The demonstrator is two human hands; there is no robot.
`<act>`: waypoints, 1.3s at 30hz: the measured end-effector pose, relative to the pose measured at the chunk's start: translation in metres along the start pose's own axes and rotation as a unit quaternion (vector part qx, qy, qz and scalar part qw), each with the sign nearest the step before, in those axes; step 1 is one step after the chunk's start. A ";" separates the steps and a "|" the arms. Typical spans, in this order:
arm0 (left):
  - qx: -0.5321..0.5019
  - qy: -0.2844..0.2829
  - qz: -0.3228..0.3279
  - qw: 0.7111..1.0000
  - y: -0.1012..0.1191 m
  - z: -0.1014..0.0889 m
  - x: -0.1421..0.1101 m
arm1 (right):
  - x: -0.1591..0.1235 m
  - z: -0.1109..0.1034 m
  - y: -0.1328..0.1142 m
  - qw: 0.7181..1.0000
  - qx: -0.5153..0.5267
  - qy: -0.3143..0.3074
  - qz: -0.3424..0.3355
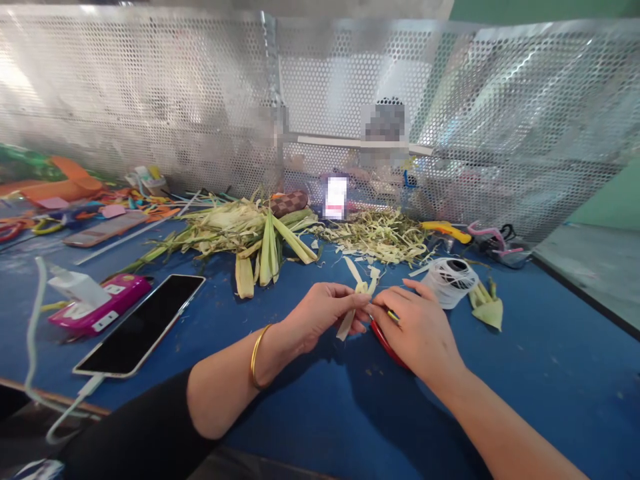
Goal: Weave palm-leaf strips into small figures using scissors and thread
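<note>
My left hand (325,313) pinches a pale yellow-green leaf strip (359,288) that sticks up between both hands over the blue table (550,360). A gold bangle sits on that wrist. My right hand (419,327) is closed too. Its fingertips meet the same strip, and red-handled scissors (387,345) hang under its palm. Both hands touch at the fingertips.
A heap of long palm leaves (240,233) and a pile of leaf trimmings (380,237) lie behind the hands. A spool of white thread (453,280) stands at right, near folded leaf pieces (487,303). A phone (143,323) on a cable and a pink power bank (97,303) lie at left. Perforated metal screen behind.
</note>
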State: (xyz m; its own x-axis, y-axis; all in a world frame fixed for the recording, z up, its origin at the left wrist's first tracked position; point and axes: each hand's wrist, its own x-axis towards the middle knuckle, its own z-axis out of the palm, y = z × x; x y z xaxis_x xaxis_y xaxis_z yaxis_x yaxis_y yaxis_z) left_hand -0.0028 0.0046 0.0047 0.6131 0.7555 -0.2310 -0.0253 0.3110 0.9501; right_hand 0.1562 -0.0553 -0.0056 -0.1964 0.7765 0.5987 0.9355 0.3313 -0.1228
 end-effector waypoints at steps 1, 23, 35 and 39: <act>-0.001 -0.005 -0.002 1.000 0.001 0.000 0.000 | 0.000 0.000 0.001 1.000 0.004 -0.004 0.002; 0.002 0.001 -0.015 1.000 0.001 0.001 0.000 | 0.006 -0.008 0.010 0.988 0.117 -0.023 0.099; -0.022 0.025 -0.031 0.999 -0.001 -0.002 0.002 | 0.004 -0.010 0.005 0.997 -0.030 0.052 -0.043; -0.041 0.047 -0.010 0.998 -0.005 -0.002 0.005 | 0.004 -0.011 -0.010 0.977 -0.020 -0.006 -0.212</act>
State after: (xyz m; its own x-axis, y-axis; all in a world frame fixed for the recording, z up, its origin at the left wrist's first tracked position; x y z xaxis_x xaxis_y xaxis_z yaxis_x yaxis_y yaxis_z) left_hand -0.0014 0.0080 -0.0017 0.5381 0.7978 -0.2719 -0.0799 0.3694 0.9258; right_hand 0.1491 -0.0615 0.0062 -0.5722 0.5798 0.5800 0.7795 0.6043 0.1649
